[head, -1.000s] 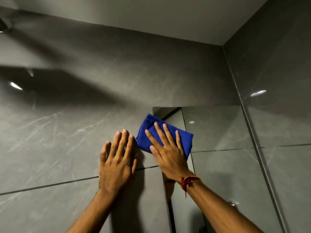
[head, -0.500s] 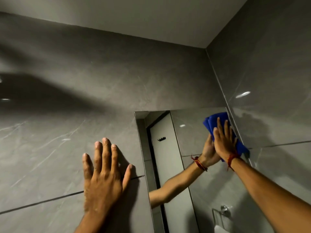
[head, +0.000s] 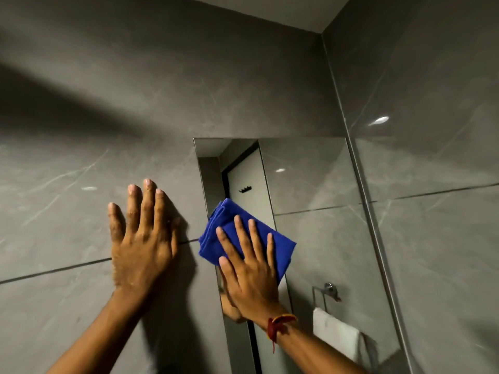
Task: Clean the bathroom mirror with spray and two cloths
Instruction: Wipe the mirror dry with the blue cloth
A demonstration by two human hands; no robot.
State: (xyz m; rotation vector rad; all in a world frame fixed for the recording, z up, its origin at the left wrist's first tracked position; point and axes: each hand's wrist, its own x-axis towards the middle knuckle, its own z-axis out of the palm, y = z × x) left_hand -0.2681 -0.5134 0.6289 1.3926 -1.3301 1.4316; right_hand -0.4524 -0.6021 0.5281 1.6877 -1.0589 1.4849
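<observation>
A tall frameless mirror (head: 310,184) hangs on the grey tiled wall, close to the right corner. My right hand (head: 248,268) lies flat with spread fingers on a folded blue cloth (head: 235,230), pressing it against the mirror's left edge, partly over the tile. My left hand (head: 140,244) rests palm-down and empty on the wall tile just left of the mirror. A red thread is tied around my right wrist. No spray bottle or second cloth is in view.
The mirror reflects a white door with a black hook (head: 244,189), a chrome towel ring (head: 328,288) and a white towel (head: 336,336). The side wall (head: 432,211) meets the mirror wall at the right. The ceiling is close above.
My right hand has swept the blue cloth from the mirror's upper right corner back down to its left edge. The left hand stays on the tile. The view has tilted downward.
</observation>
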